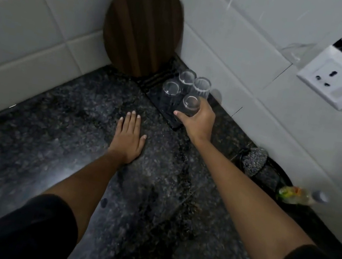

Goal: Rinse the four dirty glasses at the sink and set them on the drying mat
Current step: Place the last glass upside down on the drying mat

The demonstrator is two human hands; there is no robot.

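Glasses: three [186,82] stand on the drying mat [175,125] in the desk's far corner, the fourth glass [189,106] gripped there by the right hand [199,120], left hand [128,138] flat; nearly finished.

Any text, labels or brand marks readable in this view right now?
None can be read.
Clear plastic bottle lying by the wall: green and orange label, too blurred to read.
White wall socket: no print legible.
Four clear glasses on the dark drying mat: unmarked.
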